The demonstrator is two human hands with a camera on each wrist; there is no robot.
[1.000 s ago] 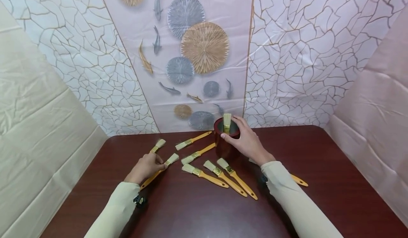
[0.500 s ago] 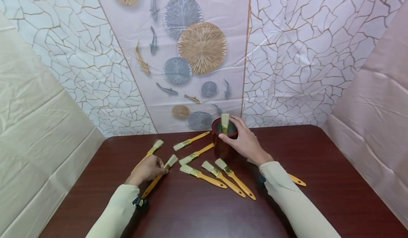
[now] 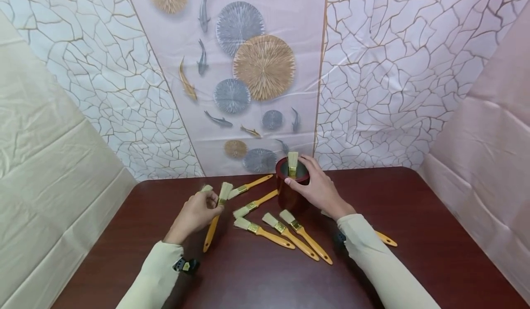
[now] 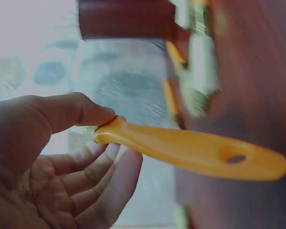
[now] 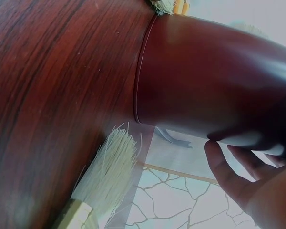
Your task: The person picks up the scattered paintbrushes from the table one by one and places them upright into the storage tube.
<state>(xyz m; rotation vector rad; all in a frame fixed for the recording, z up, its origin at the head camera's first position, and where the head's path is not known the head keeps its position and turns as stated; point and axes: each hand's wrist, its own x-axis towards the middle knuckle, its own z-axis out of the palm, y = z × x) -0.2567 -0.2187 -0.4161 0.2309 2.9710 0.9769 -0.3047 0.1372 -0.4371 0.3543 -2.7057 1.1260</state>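
Left of the frame's centre, we see the left hand (image 3: 193, 216) pinching a brush (image 3: 212, 231); right of centre, the right hand (image 3: 323, 190) grips a cup (image 3: 290, 197), fingers spread.

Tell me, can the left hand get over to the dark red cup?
Probably yes. Between the left hand and the cup, only brushes lying flat on the table show, and the right hand grips the cup from its right, leaving the left side free.
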